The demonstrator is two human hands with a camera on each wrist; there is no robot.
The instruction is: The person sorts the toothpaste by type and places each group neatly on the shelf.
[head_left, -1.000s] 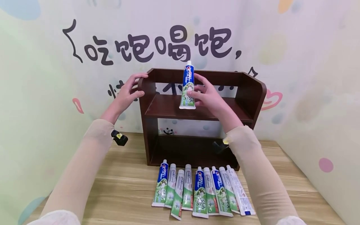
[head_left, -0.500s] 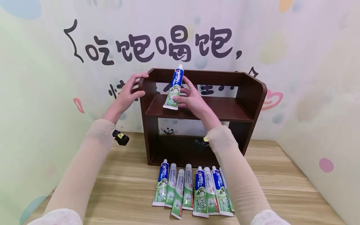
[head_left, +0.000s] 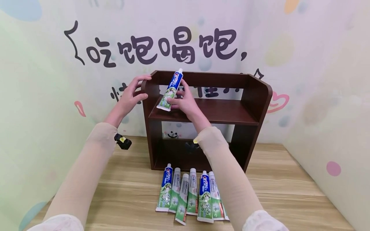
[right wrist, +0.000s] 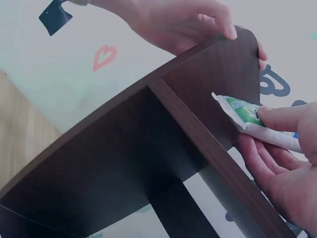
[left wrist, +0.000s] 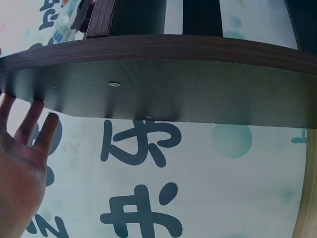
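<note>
My right hand (head_left: 185,101) pinches a blue, white and green toothpaste tube (head_left: 170,91) between thumb and fingers. The tube tilts, cap up and to the right, in front of the upper shelf's left end. In the right wrist view its flat crimped end (right wrist: 233,113) points at the shelf's side panel. At the left side of the dark brown wooden shelf (head_left: 202,120), my left hand (head_left: 128,94) rests its fingers on the side panel's upper edge. The left wrist view shows those fingers (left wrist: 35,121) extended against the panel's outer face.
Several toothpaste tubes (head_left: 192,192) lie in a row on the wooden table (head_left: 124,195) before the shelf, some hidden by my right forearm. Behind the shelf stands a wall (head_left: 277,35) with large dark lettering. A black wrist camera (head_left: 123,141) sits on my left wrist.
My right hand has carried the toothpaste tube left and slightly down toward the shelf's left end, and the tube has tilted more. My left hand stays at the side panel.
</note>
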